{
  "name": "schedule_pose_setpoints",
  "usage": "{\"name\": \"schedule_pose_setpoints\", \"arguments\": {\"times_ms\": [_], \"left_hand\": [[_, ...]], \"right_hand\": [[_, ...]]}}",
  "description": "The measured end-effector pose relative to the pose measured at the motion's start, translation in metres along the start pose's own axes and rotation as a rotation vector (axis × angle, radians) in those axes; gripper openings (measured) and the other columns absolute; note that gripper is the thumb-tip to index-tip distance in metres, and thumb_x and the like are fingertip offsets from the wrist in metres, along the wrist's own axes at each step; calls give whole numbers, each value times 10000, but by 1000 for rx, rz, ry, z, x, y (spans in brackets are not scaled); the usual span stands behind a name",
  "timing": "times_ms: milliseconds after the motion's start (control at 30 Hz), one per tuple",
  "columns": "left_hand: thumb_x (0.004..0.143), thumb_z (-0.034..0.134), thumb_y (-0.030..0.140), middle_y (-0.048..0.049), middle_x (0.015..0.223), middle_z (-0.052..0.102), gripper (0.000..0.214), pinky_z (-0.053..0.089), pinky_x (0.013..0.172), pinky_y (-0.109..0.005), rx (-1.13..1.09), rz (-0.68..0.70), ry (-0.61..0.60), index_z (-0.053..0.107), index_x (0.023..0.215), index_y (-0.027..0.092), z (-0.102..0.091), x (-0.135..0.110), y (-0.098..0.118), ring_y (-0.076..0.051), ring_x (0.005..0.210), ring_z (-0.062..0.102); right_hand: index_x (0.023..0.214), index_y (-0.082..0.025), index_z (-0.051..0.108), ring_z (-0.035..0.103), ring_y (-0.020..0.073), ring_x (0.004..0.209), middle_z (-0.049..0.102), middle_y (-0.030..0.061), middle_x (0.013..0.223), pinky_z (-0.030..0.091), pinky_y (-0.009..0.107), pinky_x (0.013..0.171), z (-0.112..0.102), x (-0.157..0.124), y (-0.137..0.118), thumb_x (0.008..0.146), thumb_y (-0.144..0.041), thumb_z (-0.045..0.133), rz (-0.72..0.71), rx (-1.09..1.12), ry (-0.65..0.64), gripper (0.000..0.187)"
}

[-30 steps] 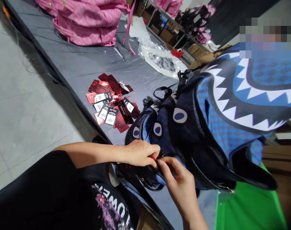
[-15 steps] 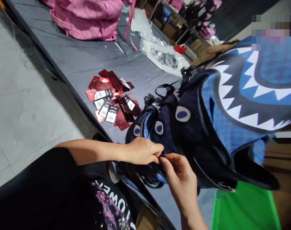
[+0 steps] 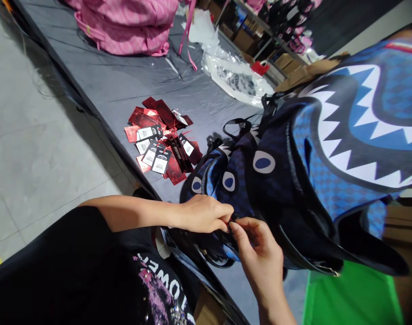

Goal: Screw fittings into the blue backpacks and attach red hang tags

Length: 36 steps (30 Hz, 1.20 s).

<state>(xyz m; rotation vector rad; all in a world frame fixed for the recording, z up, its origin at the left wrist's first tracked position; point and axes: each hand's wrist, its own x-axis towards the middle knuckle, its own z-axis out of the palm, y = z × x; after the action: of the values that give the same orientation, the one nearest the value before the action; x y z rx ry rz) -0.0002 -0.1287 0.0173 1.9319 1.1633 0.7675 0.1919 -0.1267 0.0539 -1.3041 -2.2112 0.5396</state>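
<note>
My left hand [image 3: 202,214] and my right hand [image 3: 260,243] meet at fingertip height over a dark blue and black backpack [image 3: 241,198]. Both pinch a small dark piece with a hint of red at the backpack's side; its kind is hidden by the fingers. White eye shapes with blue centres mark this backpack and those lined up with it. Just beyond my left hand lies a heap of red shiny cards and black hang tags [image 3: 160,160] with white barcode labels.
A large blue backpack with a shark-mouth print [image 3: 358,131] stands on the right. Pink backpacks [image 3: 128,27] and a clear plastic-wrapped item [image 3: 238,79] lie farther up the grey-covered table [image 3: 104,85]. A green panel [image 3: 351,293] is at lower right, shelves [image 3: 253,31] behind.
The view has shifted slightly, so everything sits a little farther right. Both hands keep their pinch at the same place on the backpack.
</note>
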Motion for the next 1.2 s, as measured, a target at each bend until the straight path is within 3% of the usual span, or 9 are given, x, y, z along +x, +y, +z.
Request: {"name": "schedule_pose_setpoints", "arguments": {"times_ms": [133, 267, 400, 600, 700, 800, 900, 1033, 1200], "left_hand": [[934, 597, 315, 18, 825, 728, 110, 350, 630, -241, -72, 12, -110, 654, 939, 222, -1, 0, 0, -152, 819, 668], [890, 662, 325, 8, 883, 728, 120, 321, 612, -246, -10, 28, -2, 637, 911, 210, -2, -1, -1, -156, 819, 657], [941, 586, 313, 23, 788, 715, 107, 360, 626, -230, -77, 41, -118, 645, 940, 225, -2, 0, -4, -139, 787, 662], [939, 594, 315, -19, 978, 748, 125, 409, 695, -269, 16, 61, 23, 648, 959, 204, 9, -2, 1, -184, 897, 687], [900, 663, 331, -18, 1016, 746, 203, 451, 736, -252, -70, 138, 58, 652, 1051, 197, -6, -3, -3, -165, 915, 686], [935, 603, 270, -18, 1086, 733, 196, 467, 831, -242, -41, 179, 345, 666, 1106, 200, -57, 2, -34, -138, 975, 664], [949, 535, 219, -45, 1009, 731, 195, 438, 852, -325, 374, -16, 641, 728, 936, 193, -130, 19, -96, -191, 965, 625], [932, 525, 190, -92, 1017, 719, 241, 375, 930, -446, 900, -101, 375, 764, 901, 187, -191, 47, -181, -281, 1093, 552], [947, 502, 191, -75, 1046, 712, 284, 309, 1056, -461, 1173, 24, 187, 777, 877, 209, -192, 70, -230, -245, 1125, 542]], "right_hand": [[884, -219, 637, 647, 122, 658, 684, -4, 771, 509, 209, 602, 1, -1, 2, 883, -380, 667, 12, 4, 9, 163], [884, -219, 633, 635, 121, 651, 674, -5, 765, 504, 212, 593, 0, -2, 3, 889, -383, 660, 20, 15, 9, 166], [895, -219, 635, 639, 125, 663, 677, 0, 777, 509, 221, 607, -1, -3, 3, 888, -381, 664, 26, 14, 12, 164], [879, -220, 629, 646, 131, 651, 673, -2, 760, 525, 226, 599, 1, -3, 0, 880, -400, 670, 42, 21, 30, 184], [940, -219, 646, 662, 131, 613, 697, 1, 763, 526, 216, 554, -3, 0, -3, 899, -415, 643, 39, -15, -13, 200], [1044, -206, 672, 665, 128, 562, 744, 37, 877, 506, 230, 519, -11, 14, -14, 925, -429, 589, -65, -214, -39, 266], [1050, -205, 691, 684, 152, 627, 745, 72, 1039, 499, 271, 580, -8, 46, -38, 935, -419, 550, -184, -449, 41, 281], [1040, -232, 698, 711, 200, 772, 759, 48, 993, 479, 287, 647, 34, 121, -78, 928, -342, 552, -162, -512, -105, 214], [1024, -244, 711, 694, 272, 955, 763, 78, 982, 463, 326, 723, 110, 221, -90, 914, -302, 546, -9, -684, -397, 207]]}}
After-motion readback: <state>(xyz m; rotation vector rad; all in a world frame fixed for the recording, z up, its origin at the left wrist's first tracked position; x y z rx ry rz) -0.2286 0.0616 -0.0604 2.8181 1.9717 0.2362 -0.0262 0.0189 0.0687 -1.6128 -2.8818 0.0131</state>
